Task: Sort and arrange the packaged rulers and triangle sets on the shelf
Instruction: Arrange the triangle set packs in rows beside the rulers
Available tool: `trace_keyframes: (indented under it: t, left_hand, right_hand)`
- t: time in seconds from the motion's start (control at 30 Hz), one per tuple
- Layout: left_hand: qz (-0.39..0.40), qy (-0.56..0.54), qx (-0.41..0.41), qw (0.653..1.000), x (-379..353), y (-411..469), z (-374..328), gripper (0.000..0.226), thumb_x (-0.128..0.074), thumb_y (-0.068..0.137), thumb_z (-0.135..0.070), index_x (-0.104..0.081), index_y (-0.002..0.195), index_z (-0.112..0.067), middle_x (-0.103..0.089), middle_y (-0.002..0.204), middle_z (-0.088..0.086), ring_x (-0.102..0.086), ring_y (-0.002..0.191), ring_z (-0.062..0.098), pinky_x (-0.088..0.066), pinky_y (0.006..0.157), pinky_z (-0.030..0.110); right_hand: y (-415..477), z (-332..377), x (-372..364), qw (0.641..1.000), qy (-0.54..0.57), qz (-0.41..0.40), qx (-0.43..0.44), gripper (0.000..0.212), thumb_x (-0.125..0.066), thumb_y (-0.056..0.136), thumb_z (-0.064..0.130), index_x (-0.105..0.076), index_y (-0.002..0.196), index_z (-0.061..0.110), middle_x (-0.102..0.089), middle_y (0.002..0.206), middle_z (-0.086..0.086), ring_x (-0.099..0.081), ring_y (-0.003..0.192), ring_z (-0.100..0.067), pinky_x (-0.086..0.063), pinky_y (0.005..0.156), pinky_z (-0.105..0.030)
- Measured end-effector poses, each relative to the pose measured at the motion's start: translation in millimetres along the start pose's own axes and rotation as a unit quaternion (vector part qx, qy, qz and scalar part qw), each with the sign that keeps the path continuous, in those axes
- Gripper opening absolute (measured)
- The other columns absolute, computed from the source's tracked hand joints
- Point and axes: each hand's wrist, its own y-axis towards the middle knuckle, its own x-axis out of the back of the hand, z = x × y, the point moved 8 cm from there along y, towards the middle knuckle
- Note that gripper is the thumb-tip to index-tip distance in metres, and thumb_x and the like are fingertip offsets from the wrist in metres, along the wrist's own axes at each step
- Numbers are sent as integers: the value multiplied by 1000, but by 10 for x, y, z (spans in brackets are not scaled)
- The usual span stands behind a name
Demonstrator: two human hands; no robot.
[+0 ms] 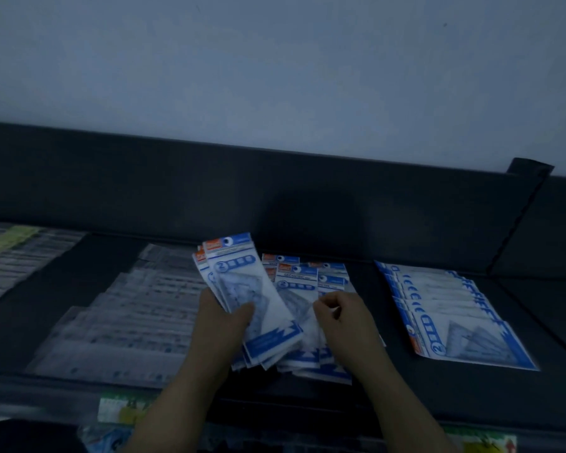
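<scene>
Several triangle-set packets (242, 282), gathered for stacking, fan from the clasping left hand (221, 318); the right hand (342, 313) curls onto the centre-frame pile (303, 277), hold unclear.

Stationery shop, shelf (406, 397) of packaged triangle sets (455, 318)

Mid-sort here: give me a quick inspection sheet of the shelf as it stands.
Surface: dark shelf, dimly lit.
Job's things: held packs of triangle sets, fanned in the left hand; middle pile under the right hand; right row overlapped flat; ruler packs overlapped at left.
Clutter: nothing seen.
Hands: left hand grips the held packs; right hand, fingers curled, seems to pinch a pack of the middle pile.
Cables: nothing seen.
Surroundings: pale wall behind; price labels on the front edge.
</scene>
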Motion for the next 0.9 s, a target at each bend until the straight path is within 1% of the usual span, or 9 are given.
trace_keyframes:
  t: [0.07,0.17,0.27,0.33,0.4,0.57,0.7,0.8,0.9]
  left_hand:
    - [3,-12,33,999,-15,35,7,33,-52,89,6,-51,118,-10,-65,105,14,-67,83,23,-53,56,29]
    - [24,4,65,998,-129,86,0,36,-49,91,3,-43,124,-10,-58,111,14,-60,86,21,-50,62,28]
    - [46,11,84,995,-226,85,36,33,-49,91,2,-40,122,-7,-57,103,12,-58,84,21,-48,61,28]
    - [46,11,95,994,-229,58,54,29,-49,92,2,-40,118,-9,-56,98,9,-58,81,20,-47,59,28]
    - [49,6,97,994,-210,49,63,33,-48,91,3,-43,122,-8,-60,104,15,-61,84,24,-50,58,28]
    - [46,-6,100,994,-67,46,67,37,-45,90,5,-45,125,-10,-61,109,20,-64,86,31,-52,59,31]
    - [52,-24,97,994,-112,-3,63,32,-47,91,4,-50,120,-8,-64,104,17,-66,87,32,-56,63,35]
    - [75,-77,92,990,-230,-46,24,23,-55,93,-6,-56,114,-14,-69,103,11,-70,84,25,-56,58,30]
    - [67,-27,60,996,-176,-10,5,42,-68,85,-6,-49,122,-13,-66,114,11,-68,94,25,-56,73,37]
  right_hand:
    - [73,-114,-70,997,-73,24,-16,23,-57,90,33,-54,69,22,-49,84,-4,-53,82,-21,-41,71,-26]
    - [120,-196,-149,997,-44,42,-50,24,-62,86,33,-58,68,18,-59,86,-8,-57,86,-21,-47,74,-29]
    - [110,-170,-165,995,16,58,-75,38,-69,81,32,-50,56,10,-54,58,-8,-54,55,-18,-41,53,-25]
    - [83,-154,-138,994,47,47,-85,36,-70,81,30,-53,59,7,-56,57,-9,-56,50,-13,-40,46,-20]
    - [63,-134,-32,994,77,15,-77,33,-65,87,23,-47,64,8,-46,58,-5,-44,46,-8,-31,40,-14]
    - [78,-236,312,973,190,-63,-118,28,-52,95,23,-58,85,-2,-54,76,-13,-50,66,-20,-40,60,-29]
    - [54,-144,196,946,288,-15,-150,27,-56,93,28,-62,87,2,-66,85,-17,-63,76,-30,-54,71,-45]
    - [3,45,-18,968,222,50,-108,25,-58,91,30,-65,83,7,-68,84,-14,-63,72,-23,-52,65,-38]
    - [9,89,-17,990,131,32,-47,31,-57,93,30,-67,85,2,-66,86,-19,-59,70,-23,-43,64,-29]
